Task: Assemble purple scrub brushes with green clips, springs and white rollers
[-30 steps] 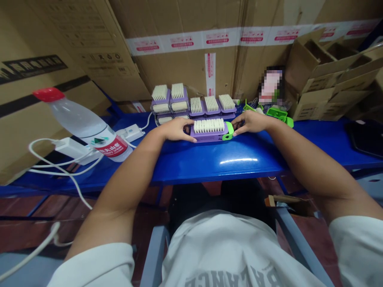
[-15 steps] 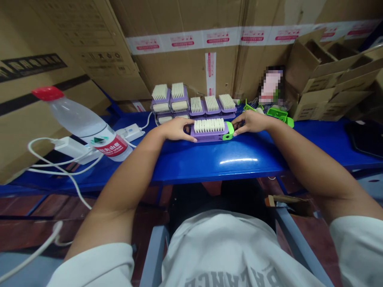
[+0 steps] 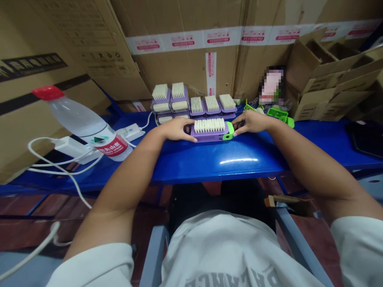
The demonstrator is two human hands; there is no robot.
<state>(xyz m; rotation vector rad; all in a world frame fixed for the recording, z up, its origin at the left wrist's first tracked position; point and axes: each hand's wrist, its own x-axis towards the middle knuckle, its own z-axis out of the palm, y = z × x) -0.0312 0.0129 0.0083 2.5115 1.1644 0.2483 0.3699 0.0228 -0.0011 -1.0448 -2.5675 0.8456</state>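
Note:
A purple brush (image 3: 208, 136) with white bristles facing up and a green end piece (image 3: 228, 130) lies level at the front of the blue table. My left hand (image 3: 178, 129) grips its left end between thumb and fingers. At the other end, my right hand (image 3: 247, 122) pinches the green piece; some of its fingertips are hidden behind it. Just behind stand several more purple brushes (image 3: 210, 104) with white bristles, lined up and partly stacked. Green plastic parts (image 3: 278, 113) lie behind my right wrist.
A water bottle with a red cap (image 3: 104, 137) and a white power strip (image 3: 74, 149) with cables are on the left. Cardboard boxes (image 3: 179, 59) wall the back. Cardboard dividers (image 3: 323, 95) and a dark flat object (image 3: 366, 139) are at right, with a blurred-out phone-like screen (image 3: 271, 85) nearby.

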